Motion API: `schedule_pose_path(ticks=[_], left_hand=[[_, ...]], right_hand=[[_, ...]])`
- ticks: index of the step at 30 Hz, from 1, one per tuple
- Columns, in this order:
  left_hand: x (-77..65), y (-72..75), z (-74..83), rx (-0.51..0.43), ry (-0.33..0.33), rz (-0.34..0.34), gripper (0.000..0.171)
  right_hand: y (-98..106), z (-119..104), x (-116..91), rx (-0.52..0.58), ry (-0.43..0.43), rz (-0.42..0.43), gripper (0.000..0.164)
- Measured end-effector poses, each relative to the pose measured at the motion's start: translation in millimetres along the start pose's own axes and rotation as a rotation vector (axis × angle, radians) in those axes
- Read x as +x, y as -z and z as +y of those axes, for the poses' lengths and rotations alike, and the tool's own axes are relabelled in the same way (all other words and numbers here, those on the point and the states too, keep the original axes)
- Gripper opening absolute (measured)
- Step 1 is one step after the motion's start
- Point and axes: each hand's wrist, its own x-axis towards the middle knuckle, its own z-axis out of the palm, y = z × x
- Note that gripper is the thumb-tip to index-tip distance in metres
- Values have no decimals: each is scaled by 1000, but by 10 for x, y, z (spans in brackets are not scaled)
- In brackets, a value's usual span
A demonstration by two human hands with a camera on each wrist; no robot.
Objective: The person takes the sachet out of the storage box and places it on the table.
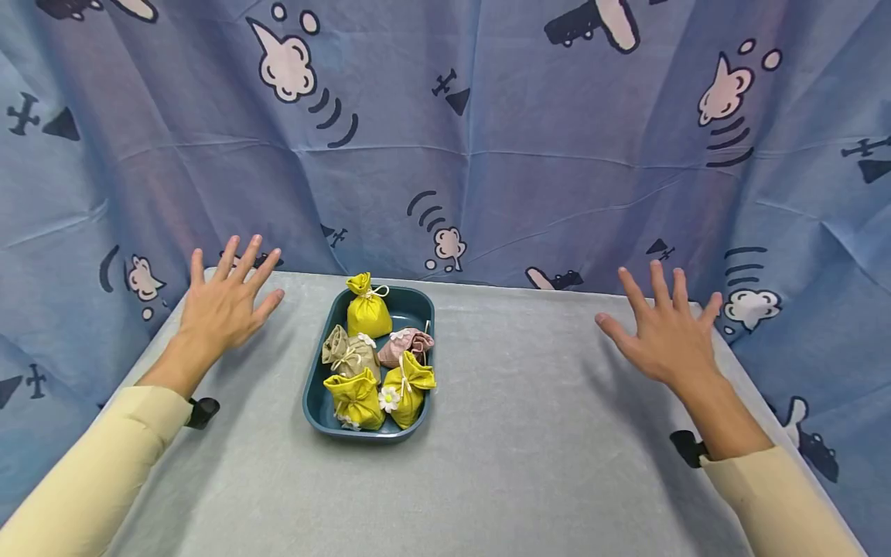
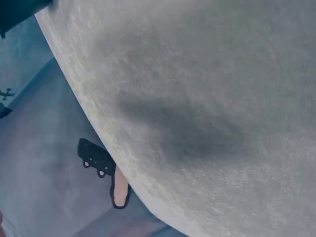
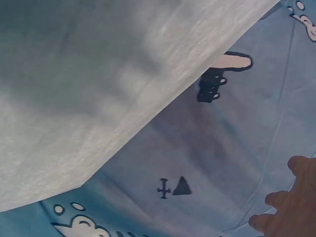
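My left hand (image 1: 226, 302) is over the table's left side with its fingers spread, holding nothing. On the right side my right hand (image 1: 664, 336) also has spread fingers and holds nothing; some of its fingertips (image 3: 276, 200) enter the right wrist view. Between the hands, nearer the left one, a dark teal tray (image 1: 362, 436) holds several small drawstring pouches. A yellow pouch (image 1: 369, 316) stands at the back. A beige pouch (image 1: 360, 357) and a pink pouch (image 1: 402, 348) lie in the middle. In front are two more yellow pouches, one left (image 1: 357, 401) and one right (image 1: 411, 393) beside a white flower (image 1: 389, 398).
The tray stands on a light grey table (image 1: 515, 433). Behind and around it hangs a blue printed curtain (image 1: 543, 116), close to the table's back edge. A dark strap piece (image 1: 203, 413) shows at the left wrist, another strap piece (image 1: 687, 448) at the right.
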Motion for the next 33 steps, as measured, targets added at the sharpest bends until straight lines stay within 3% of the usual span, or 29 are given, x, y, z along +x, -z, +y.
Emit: schedule_pose_path(ticks=[10,18,24,33], left_hand=[[-74,49,90,-63,-157,-1,67],[-123,51,177,-155,-271,-26,68],[-163,42,241,-189,-323,-69,69],[-209,3,322,-214,-375,-123,75]], right_hand=[[89,-288,-44,5,95,33,88],[172,-576,-58,73,174,-10,85],[188,-731,-64,130,232,-36,84],[180,-886,-68,254,386,-46,79]])
